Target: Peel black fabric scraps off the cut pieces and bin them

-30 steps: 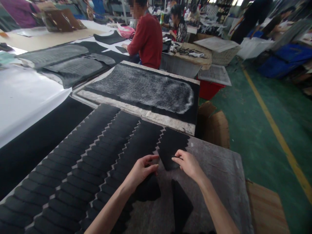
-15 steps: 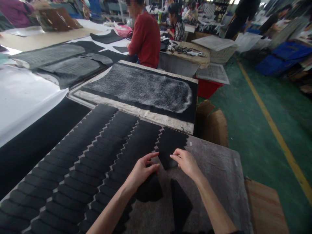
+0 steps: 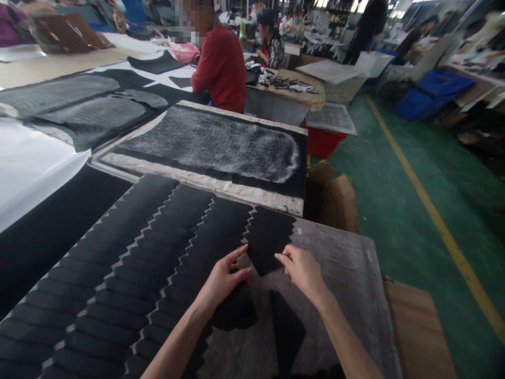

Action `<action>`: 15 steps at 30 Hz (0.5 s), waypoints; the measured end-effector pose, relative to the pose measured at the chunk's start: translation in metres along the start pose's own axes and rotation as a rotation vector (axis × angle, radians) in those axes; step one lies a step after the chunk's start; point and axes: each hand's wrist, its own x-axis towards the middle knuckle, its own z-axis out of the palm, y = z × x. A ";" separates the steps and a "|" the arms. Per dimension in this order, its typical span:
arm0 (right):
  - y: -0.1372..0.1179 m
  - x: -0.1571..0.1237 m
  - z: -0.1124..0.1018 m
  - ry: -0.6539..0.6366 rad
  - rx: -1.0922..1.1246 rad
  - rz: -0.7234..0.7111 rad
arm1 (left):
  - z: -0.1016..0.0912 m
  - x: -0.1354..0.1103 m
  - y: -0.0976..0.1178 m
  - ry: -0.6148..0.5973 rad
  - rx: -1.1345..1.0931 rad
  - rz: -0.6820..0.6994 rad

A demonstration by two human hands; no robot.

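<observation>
My left hand (image 3: 226, 276) has its index finger stretched to the left edge of a flat black piece (image 3: 266, 237), with the thumb apart. Beneath its palm, several dark pieces (image 3: 234, 310) appear held by the lower fingers, which are hidden. My right hand (image 3: 302, 266) is closed in a pinch at the lower right edge of the flat black piece. Overlapping black pieces (image 3: 158, 252) with zigzag edges lie in long rows to the left. Nearer me, a separate pointed black piece (image 3: 288, 331) rests on the grey board (image 3: 331, 284).
Beyond the rows stands another board with a whitened black sheet (image 3: 224, 142). A person in a red top (image 3: 223, 66) sits behind it. Cardboard (image 3: 335, 195) and a wooden box (image 3: 416, 321) flank the board's right side, beside the green floor (image 3: 394, 210).
The lower part of the black piece between my hands now lies flatter. The view has shifted, so most things appear farther left; my hands stay close to the same piece.
</observation>
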 end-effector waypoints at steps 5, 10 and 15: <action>0.009 0.001 0.005 0.026 0.077 -0.035 | 0.000 0.000 0.000 -0.001 0.020 -0.007; 0.019 0.001 0.005 -0.014 0.189 -0.076 | -0.001 -0.002 -0.002 0.012 0.012 0.021; 0.010 -0.001 0.001 0.013 0.004 -0.212 | 0.002 -0.004 0.001 -0.004 0.026 0.005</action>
